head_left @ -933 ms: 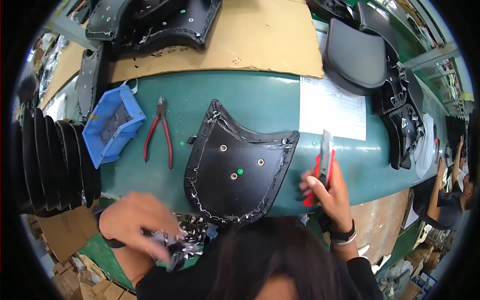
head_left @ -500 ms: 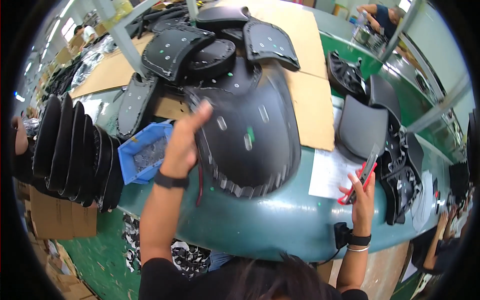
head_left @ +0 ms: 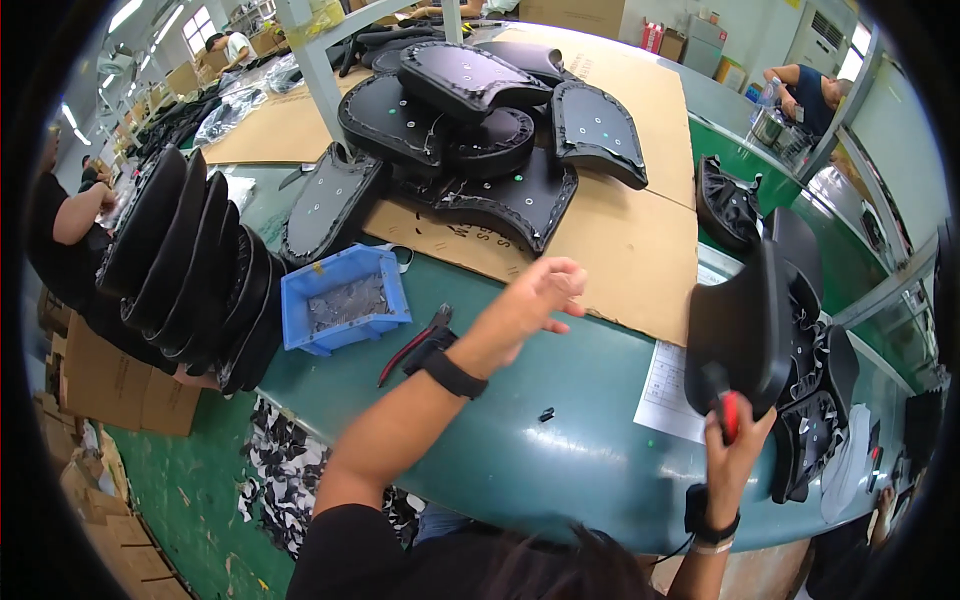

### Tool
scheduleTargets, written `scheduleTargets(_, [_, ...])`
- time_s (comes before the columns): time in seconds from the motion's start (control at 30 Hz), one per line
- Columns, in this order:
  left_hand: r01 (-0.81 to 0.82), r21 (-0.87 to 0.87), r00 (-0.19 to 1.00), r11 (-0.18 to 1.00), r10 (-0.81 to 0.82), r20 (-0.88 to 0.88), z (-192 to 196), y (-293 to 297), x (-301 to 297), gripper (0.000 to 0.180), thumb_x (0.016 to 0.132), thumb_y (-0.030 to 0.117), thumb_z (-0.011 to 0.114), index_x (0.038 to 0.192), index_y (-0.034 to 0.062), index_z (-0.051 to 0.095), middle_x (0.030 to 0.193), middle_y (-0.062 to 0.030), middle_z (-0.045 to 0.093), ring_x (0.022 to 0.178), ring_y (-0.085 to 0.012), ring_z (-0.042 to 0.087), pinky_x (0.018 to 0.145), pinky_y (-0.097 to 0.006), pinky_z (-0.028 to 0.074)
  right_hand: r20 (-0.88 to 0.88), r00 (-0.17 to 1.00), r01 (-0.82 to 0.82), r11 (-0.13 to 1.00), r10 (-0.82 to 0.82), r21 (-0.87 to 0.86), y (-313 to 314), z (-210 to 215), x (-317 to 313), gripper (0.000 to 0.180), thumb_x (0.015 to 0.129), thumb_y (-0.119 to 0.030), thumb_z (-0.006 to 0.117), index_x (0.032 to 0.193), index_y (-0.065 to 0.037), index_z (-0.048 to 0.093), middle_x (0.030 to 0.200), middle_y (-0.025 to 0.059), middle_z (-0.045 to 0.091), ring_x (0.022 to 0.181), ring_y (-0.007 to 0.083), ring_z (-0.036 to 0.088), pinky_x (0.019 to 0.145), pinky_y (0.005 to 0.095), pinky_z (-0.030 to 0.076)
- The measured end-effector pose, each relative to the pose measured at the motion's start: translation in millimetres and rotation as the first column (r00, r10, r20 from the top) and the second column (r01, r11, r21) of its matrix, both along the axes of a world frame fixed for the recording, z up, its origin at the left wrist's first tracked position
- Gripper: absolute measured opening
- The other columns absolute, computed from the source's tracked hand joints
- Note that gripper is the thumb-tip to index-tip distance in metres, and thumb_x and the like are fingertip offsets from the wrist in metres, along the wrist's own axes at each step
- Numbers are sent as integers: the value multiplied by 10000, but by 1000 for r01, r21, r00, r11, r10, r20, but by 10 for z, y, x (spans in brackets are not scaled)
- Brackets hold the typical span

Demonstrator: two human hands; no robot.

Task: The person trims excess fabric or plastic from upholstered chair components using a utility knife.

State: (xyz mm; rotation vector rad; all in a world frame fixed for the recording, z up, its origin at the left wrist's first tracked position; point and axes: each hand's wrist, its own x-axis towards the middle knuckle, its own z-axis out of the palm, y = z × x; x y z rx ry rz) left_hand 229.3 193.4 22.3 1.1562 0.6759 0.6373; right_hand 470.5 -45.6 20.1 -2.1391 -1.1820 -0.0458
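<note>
Over the green table, my left hand (head_left: 540, 300) is in the air with fingers apart and nothing in it. My right hand (head_left: 738, 445) is closed round a red-handled utility knife (head_left: 731, 418), whose blade is blurred. Right beside that hand, a smooth black padded panel (head_left: 735, 320) stands tilted up on edge; the fingers are at its lower edge, and I cannot tell whether they grip it. Beyond my left hand lies a heap of black padded panels with stapled edges, one panel (head_left: 475, 78) on top.
A blue bin (head_left: 345, 305) of small clear pieces stands left of red-handled pliers (head_left: 415, 345). Stacked black panels (head_left: 195, 270) rise at the left edge. Cardboard (head_left: 640, 235) lies under the heap, and a printed sheet (head_left: 672, 395) is near my right hand. Co-workers are at the far edges.
My left hand has let go of its black panel; one more now tops the heap. At the right, a panel that lay flat is now tilted up by my right hand. The view has shifted.
</note>
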Motion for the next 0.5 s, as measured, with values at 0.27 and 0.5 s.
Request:
scheduleTargets(0.27, [-57, 64, 993, 996, 64, -99, -452, -562, -14, 435, 920, 278, 681, 1273, 53, 561, 1194, -65, 591, 1061, -118, 538, 918, -270, 432, -344, 672, -732, 659, 656, -172, -763, 149, -741, 209, 660, -119, 755, 859, -97, 694, 1099, 160, 615, 1096, 296, 589, 808, 392, 533])
scheduleTargets(0.5, [9, 426, 844, 905, 221, -488, -457, -1305, -922, 162, 852, 160, 699, 969, 48, 703, 843, -44, 669, 833, -162, 616, 738, -301, 460, -793, 604, -3, 995, -74, -96, -763, -145, -559, 348, 917, -143, 639, 1212, -6, 518, 909, 58, 649, 636, 105, 581, 572, 245, 478])
